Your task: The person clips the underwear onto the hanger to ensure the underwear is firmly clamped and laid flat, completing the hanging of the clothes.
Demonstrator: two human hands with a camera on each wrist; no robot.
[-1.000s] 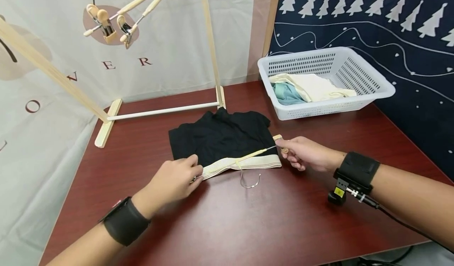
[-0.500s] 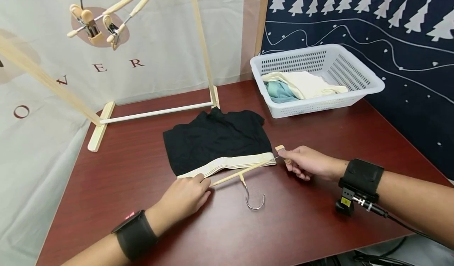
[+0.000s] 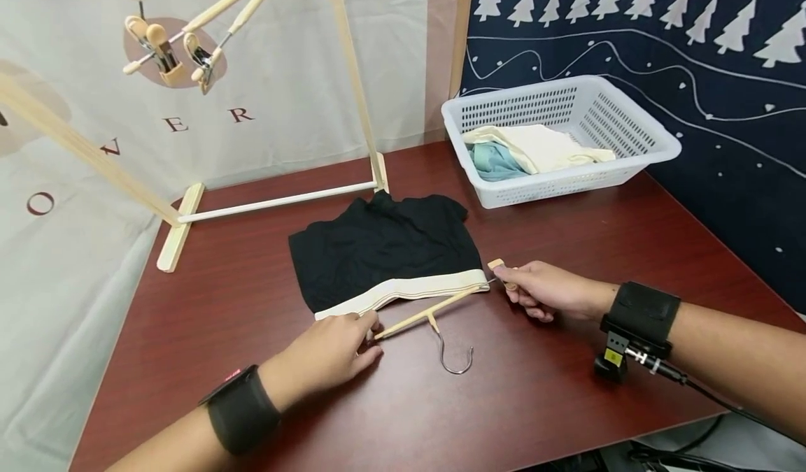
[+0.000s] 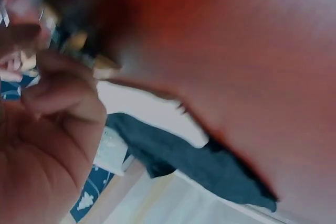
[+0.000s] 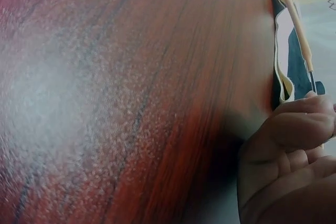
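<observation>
A slim wooden clip hanger with a metal hook (image 3: pixel 434 311) lies along the cream waistband of the black folded garment (image 3: pixel 384 248). The right hand (image 3: pixel 544 290) pinches its far clip; the left hand (image 3: pixel 334 353) grips the near end, aligning both clips with the band.

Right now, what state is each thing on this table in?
Wooden hanger: flat on the table, one end in each hand.
Black garment: folded, cream waistband beside the hanger.
Left hand: pinching the hanger's near end.
Right hand: pinching the far clip.
White basket: upright, holding folded clothes.
Wooden rack: standing, hangers on it.
</observation>
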